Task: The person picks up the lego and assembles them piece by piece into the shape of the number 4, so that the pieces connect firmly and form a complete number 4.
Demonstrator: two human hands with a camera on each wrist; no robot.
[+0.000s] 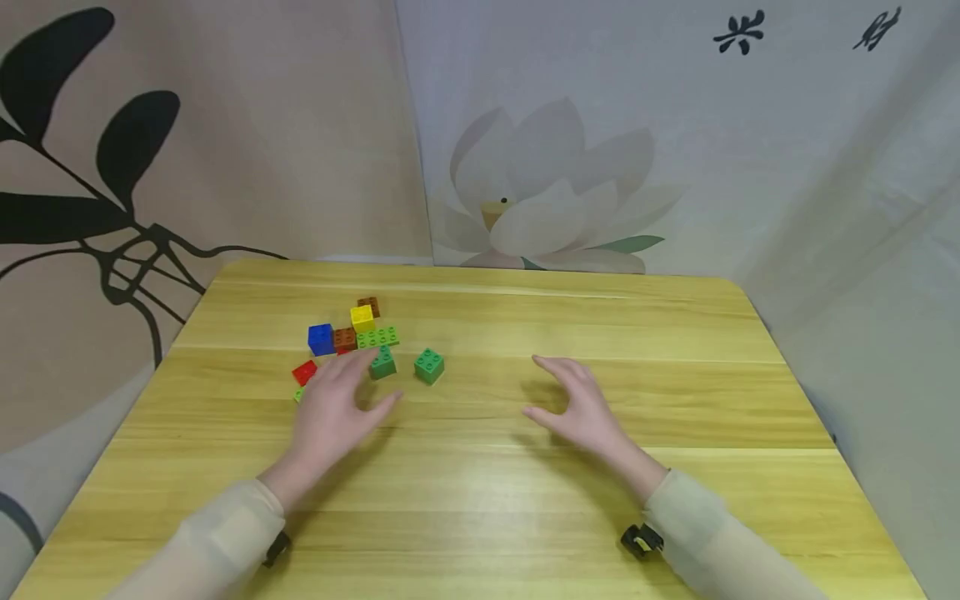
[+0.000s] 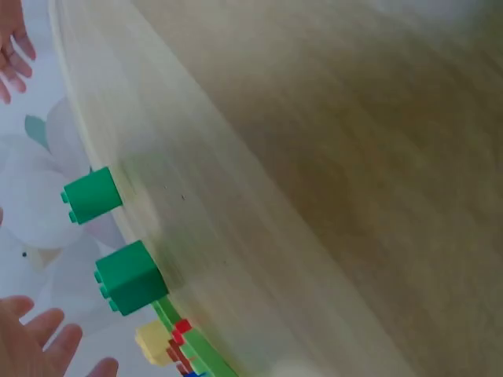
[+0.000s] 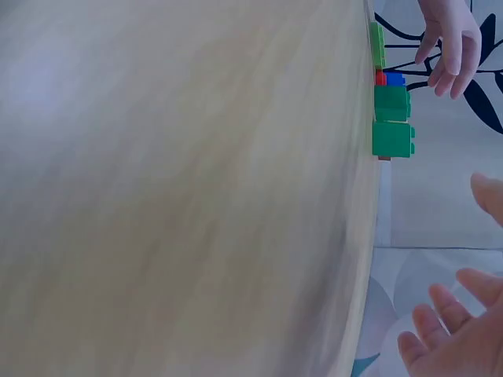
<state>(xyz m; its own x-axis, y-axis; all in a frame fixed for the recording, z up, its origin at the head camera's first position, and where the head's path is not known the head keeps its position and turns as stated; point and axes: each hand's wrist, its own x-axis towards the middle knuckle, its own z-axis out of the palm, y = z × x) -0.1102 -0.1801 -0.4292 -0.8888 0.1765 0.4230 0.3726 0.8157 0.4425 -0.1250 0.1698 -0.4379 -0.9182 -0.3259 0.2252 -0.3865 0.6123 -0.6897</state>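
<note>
Fingers on the left hand and right hand are relaxed and parted, gripping nothing. Left on the table, two dark-green bricks lie near the left hand, which partly hides a red brick. Blue, yellow and light-green bricks sit farther. Dark marks on the far backdrop are unreadable.

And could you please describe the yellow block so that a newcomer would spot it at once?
On the wooden table, look just beyond the left hand. There, the yellow block sits between a brown block behind it and a lime block in front. It is the only yellow one in view.
</note>
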